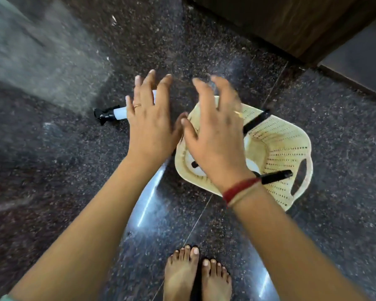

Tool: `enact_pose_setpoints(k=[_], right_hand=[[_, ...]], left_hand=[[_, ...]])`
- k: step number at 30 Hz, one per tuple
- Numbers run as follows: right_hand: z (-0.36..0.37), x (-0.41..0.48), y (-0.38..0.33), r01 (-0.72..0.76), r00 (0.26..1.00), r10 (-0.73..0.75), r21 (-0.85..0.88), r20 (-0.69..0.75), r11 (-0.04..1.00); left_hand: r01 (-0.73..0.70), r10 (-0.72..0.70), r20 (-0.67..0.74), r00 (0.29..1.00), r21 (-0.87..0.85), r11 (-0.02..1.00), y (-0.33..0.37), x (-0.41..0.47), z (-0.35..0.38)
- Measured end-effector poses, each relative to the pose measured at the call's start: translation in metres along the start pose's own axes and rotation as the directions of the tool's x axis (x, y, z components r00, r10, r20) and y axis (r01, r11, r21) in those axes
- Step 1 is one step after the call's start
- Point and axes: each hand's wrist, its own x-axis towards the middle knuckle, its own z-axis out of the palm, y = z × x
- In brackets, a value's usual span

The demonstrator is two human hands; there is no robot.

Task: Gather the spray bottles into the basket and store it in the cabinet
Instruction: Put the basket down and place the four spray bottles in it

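A cream perforated plastic basket [287,153] sits on the dark floor, right of centre. Inside it lie white spray bottles with black nozzles [274,175], partly hidden by my right hand. Another white spray bottle with a black trigger head [117,112] lies on its side on the floor to the left of the basket. My left hand [150,118] hovers above that bottle with fingers spread, covering its body and holding nothing. My right hand [215,135] is spread open over the basket's left rim, empty.
A dark wooden cabinet [291,25] stands at the top right, with a grey panel [360,66] beside it. My bare feet [195,276] stand on the speckled granite floor [52,170] at the bottom centre. A pale blurred surface [30,51] fills the top left.
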Motion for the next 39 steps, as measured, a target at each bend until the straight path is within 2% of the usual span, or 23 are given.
enact_pose_setpoints(k=[4, 9, 14, 18, 22, 24, 28, 31, 34, 37, 39], right_hand=[[0.047, 0.05, -0.01, 0.22, 0.967, -0.192, -0.162, 0.169, 0.962], [0.111, 0.096, -0.026, 0.391, 0.885, -0.281, -0.266, 0.371, 0.881], [0.162, 0.112, -0.036, 0.52, 0.759, -0.264, -0.312, 0.595, 0.795], [0.185, 0.116, -0.038, 0.531, 0.717, -0.168, -0.374, 0.676, 0.761], [0.191, 0.118, -0.049, 0.628, 0.687, -0.204, -0.428, 0.697, 0.65], [0.191, 0.115, -0.051, 0.629, 0.695, -0.207, -0.443, 0.688, 0.639], [0.187, 0.111, -0.042, 0.573, 0.727, -0.222, -0.397, 0.65, 0.717], [0.175, 0.108, -0.034, 0.494, 0.763, -0.227, -0.32, 0.606, 0.808], [0.15, 0.102, -0.031, 0.386, 0.842, -0.223, -0.258, 0.491, 0.886], [0.114, 0.101, -0.032, 0.288, 0.917, -0.219, -0.171, 0.334, 0.942], [0.083, 0.099, -0.036, 0.217, 0.951, -0.196, -0.065, 0.239, 0.974]], left_hand=[[0.126, -0.139, 0.098, 0.985, 0.129, 0.984, -0.057, 0.01, 0.015], [0.159, -0.22, 0.197, 0.955, 0.285, 0.945, -0.129, 0.026, 0.03], [0.154, -0.296, 0.296, 0.908, 0.421, 0.894, -0.177, 0.041, 0.04], [0.091, -0.301, 0.382, 0.874, 0.48, 0.872, -0.199, 0.046, 0.048], [0.072, -0.23, 0.341, 0.912, 0.418, 0.906, -0.208, 0.043, 0.049], [0.04, -0.197, 0.333, 0.922, 0.425, 0.904, -0.208, 0.038, 0.05], [-0.036, -0.121, 0.298, 0.947, 0.471, 0.882, -0.2, 0.03, 0.047], [-0.174, 0.024, 0.263, 0.965, 0.565, 0.807, -0.193, 0.038, 0.025], [-0.301, 0.163, 0.269, 0.949, 0.626, 0.719, -0.17, 0.053, -0.013], [-0.367, 0.289, 0.226, 0.93, 0.574, 0.732, -0.128, 0.074, -0.062], [-0.452, 0.411, 0.2, 0.889, 0.526, 0.721, -0.09, 0.088, -0.091]])
